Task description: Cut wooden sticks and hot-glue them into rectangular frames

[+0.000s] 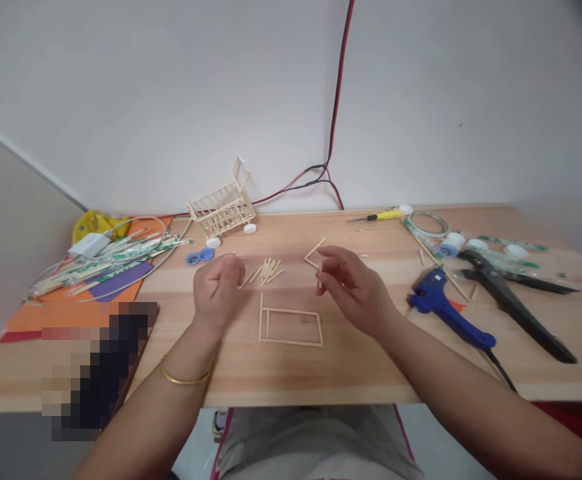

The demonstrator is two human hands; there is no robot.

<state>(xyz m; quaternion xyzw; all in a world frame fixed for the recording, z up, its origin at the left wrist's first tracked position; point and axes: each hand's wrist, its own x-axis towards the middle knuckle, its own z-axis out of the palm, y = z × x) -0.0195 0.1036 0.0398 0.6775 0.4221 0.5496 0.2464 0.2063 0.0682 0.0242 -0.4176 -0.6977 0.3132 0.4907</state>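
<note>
My left hand (pixel 219 287) is closed in a loose fist beside a small pile of short wooden sticks (pixel 269 270); whatever it may hold is hidden. Thumb and forefinger of my right hand (pixel 348 287) pinch a short wooden stick (pixel 319 273). Right by those fingertips, two sticks meet at an angle (pixel 311 252); I cannot tell whether they touch the hand. Between and below my hands, a flat rectangular stick frame (pixel 291 343) lies on the table, with one crosspiece near its left side.
Behind stands a stick-built cart (pixel 223 207) with white cap wheels, near blue caps (pixel 199 257). Wrapped sticks (pixel 121 263) and a cable lie left. Rightward are a blue glue gun (pixel 441 307), black-handled cutters (pixel 515 300), a yellow-handled tool (pixel 388 215) and a tape roll (pixel 428 224).
</note>
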